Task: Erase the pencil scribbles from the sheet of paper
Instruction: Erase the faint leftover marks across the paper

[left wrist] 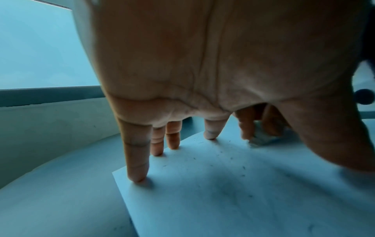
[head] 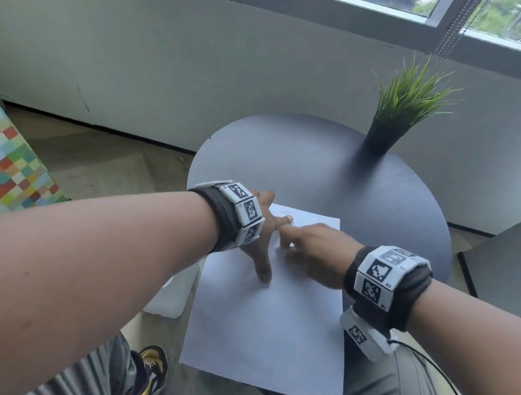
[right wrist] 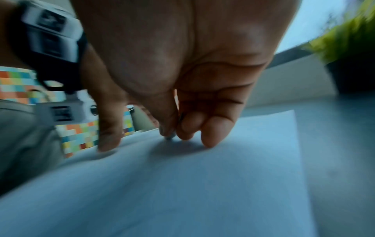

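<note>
A white sheet of paper [head: 269,325] lies on a round dark table [head: 334,179], its near edge hanging over the table's rim. My left hand [head: 262,226] is spread open, fingertips [left wrist: 138,176] and thumb pressing the sheet's far left part [left wrist: 202,184]. My right hand [head: 308,249] is curled beside it and pinches a small pale eraser [left wrist: 258,141] against the paper [right wrist: 223,184]; only its tip [right wrist: 168,137] shows in the right wrist view. Faint pencil marks [head: 286,214] remain near the far edge, and dark crumbs [left wrist: 231,158] are scattered on the sheet.
A potted grass plant [head: 397,115] in a black pot stands at the table's far right. A white object [head: 173,297] sits below the table's left edge. A chequered multicolour block [head: 2,159] is at left, a dark panel [head: 513,269] at right.
</note>
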Available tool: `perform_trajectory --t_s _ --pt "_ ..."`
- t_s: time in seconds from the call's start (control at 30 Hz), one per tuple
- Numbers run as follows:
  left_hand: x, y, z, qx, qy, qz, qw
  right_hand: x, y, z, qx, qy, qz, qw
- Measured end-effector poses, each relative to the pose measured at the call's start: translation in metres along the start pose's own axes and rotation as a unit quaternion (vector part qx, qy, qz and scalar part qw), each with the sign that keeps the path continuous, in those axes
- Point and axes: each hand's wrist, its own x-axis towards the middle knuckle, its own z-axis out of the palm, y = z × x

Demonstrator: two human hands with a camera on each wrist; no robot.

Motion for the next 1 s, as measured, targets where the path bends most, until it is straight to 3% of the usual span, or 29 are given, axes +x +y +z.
perform_trajectory --t_s 0.07,0.2,0.37,0.53,0.7,0.8,0.87,1.0 --pt "-0.001 0.001 0.005 -0.007 0.015 0.006 1.000 0.001 0.001 0.002 0.014 -0.012 -0.013 1.000" --pt "-0.003 0.005 0.013 -0.006 0.031 0.002 1.000 0.007 0.025 -0.008 -0.017 0.068 0.126 0.989" --pt "-0.003 0.004 0.015 -0.022 0.028 0.001 0.999 -0.006 0.003 0.002 0.012 -0.022 -0.009 1.000" --pt "-0.001 0.005 0.009 -0.009 0.020 0.007 1.000 0.008 0.023 -0.004 -0.023 0.072 0.105 0.992" --pt "0.001 0.002 0.007 -0.018 0.017 0.014 1.000 0.003 0.001 0.002 0.006 -0.014 -0.012 1.000" --pt "0.003 0.002 0.009 -0.010 0.023 0.015 1.000 0.015 0.022 -0.008 -0.029 0.044 0.082 0.995" --pt "0.003 0.003 0.010 0.001 0.017 0.008 1.000 0.015 0.029 -0.008 -0.044 0.071 0.108 0.991" --pt "0.000 0.001 0.010 -0.005 0.018 0.014 1.000 -0.004 -0.005 0.003 -0.013 -0.017 -0.035 0.999"
